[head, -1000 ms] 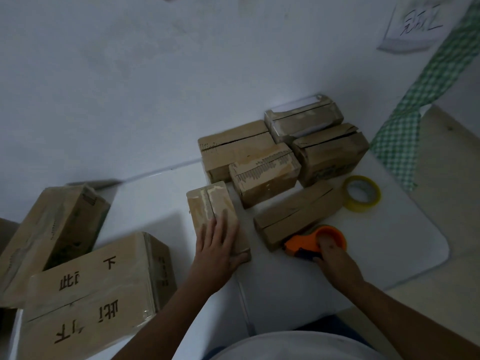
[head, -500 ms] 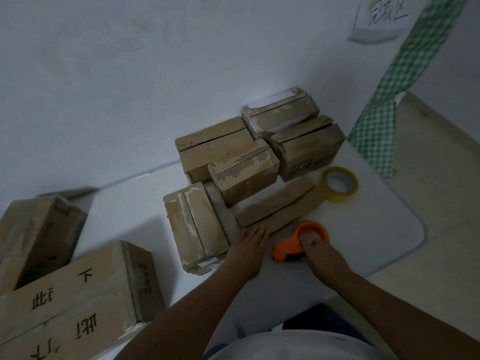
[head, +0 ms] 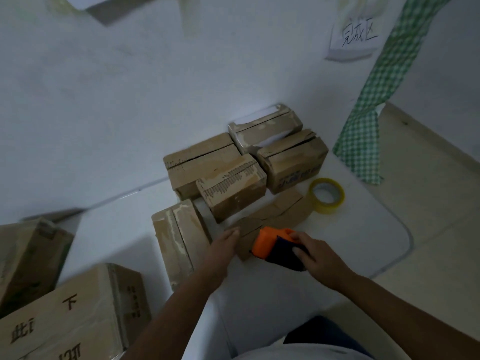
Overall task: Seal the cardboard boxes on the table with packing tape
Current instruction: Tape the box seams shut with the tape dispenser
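1. Both hands work at the long flat box (head: pixel 270 219): the left hand (head: pixel 223 248) rests with straight fingers on its near end, and the right hand (head: pixel 319 258) grips the orange tape dispenser (head: pixel 272 245) against it.
2. Six small cardboard boxes lie on the white desk (head: pixel 363 229), and one yellow tape roll (head: pixel 327 196).
3. Two bigger boxes (head: pixel 65 320) stand at left; a green checked cloth (head: pixel 376 100) hangs by the white wall.

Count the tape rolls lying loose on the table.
1: the yellow tape roll lies flat near the table's right edge. The orange dispenser in the right hand may hold another.
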`<state>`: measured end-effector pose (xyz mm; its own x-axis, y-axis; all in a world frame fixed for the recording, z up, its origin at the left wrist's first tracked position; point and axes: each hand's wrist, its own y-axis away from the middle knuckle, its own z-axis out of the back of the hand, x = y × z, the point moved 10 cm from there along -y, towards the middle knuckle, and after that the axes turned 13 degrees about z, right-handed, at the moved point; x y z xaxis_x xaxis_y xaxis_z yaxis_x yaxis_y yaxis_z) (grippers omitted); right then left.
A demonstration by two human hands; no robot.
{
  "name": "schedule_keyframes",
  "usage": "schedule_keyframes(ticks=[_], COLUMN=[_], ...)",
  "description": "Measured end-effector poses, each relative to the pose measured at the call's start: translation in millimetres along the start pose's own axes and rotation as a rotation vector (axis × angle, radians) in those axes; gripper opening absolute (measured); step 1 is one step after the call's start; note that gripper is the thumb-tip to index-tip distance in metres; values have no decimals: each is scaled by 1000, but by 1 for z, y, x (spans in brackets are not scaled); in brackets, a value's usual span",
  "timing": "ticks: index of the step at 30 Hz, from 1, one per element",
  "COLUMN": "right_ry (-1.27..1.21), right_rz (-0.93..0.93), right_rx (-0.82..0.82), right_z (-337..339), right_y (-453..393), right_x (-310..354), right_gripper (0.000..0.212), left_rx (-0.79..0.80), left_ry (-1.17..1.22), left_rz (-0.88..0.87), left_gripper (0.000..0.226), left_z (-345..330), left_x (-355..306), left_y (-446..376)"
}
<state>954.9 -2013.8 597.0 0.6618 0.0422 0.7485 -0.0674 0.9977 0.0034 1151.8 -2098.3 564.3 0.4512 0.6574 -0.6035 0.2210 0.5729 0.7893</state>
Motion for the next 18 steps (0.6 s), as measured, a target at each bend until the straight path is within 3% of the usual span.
schedule_keyframes(ticks=[4,9,13,18], right_ry=[-71,-40,-50,-92], right_rz=[100,167,160,42], right_rx=[27,85,143,231], right_z=[-1,-14,-27,-44], right_y=[-23,-41,-52,-64], right_x=[42,66,71,70], right_gripper=[26,22,21,39], left_rx=[122,114,125,137], left_ry=[90,139,216,291], left_rz=[-10,-61,-57,-9], left_gripper=[39,30,46,30], left_z=[14,39,53,62], left_x=[-4,-8,2,19], left_y=[20,41,44,44])
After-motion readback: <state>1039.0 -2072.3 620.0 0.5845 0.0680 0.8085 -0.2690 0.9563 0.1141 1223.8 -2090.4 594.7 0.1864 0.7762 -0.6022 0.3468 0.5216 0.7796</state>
